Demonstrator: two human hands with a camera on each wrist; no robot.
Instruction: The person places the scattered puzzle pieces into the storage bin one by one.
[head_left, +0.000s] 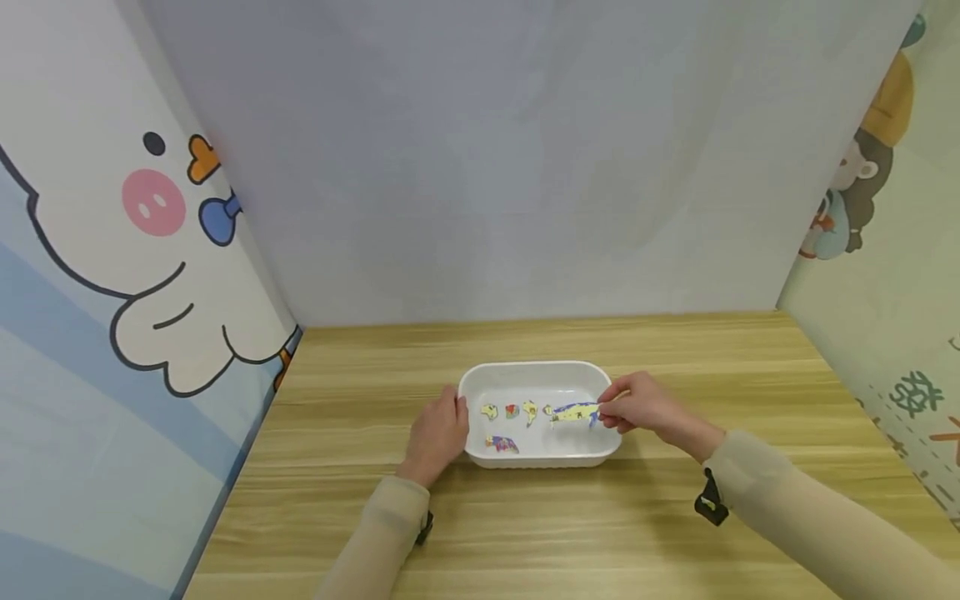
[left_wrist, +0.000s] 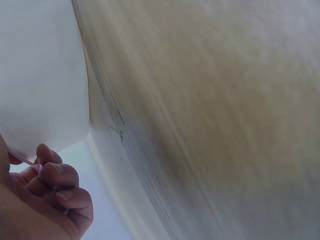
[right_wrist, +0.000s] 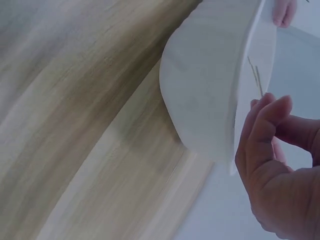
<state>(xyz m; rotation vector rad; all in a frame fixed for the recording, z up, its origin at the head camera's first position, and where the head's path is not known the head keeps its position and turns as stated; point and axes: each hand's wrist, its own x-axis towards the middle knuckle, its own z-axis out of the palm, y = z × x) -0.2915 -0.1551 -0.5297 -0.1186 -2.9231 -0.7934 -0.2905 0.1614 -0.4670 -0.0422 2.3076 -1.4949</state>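
A white plastic basin (head_left: 536,454) with rounded corners sits on the wooden table. My left hand (head_left: 438,429) grips its left rim; in the left wrist view the fingers (left_wrist: 60,175) curl by the basin's edge. Between thumb and fingertips my right hand (head_left: 641,404) pinches the right end of a long, thin, flat yellow-and-blue patterned piece (head_left: 576,412) over the basin's right side. From the right wrist view this piece (right_wrist: 257,75) shows nearly edge-on. Several small colourful pieces lie inside the basin: a yellow one (head_left: 490,411), a red-and-green one (head_left: 512,411), another yellow one (head_left: 530,412) and a purple one (head_left: 502,444).
The wood-grained table (head_left: 360,375) runs back to a pale grey wall (head_left: 487,167). To the left stands a panel with a cartoon duck (head_left: 82,192), to the right a pale green one with drawn figures (head_left: 870,317). Small black devices are strapped at both wrists.
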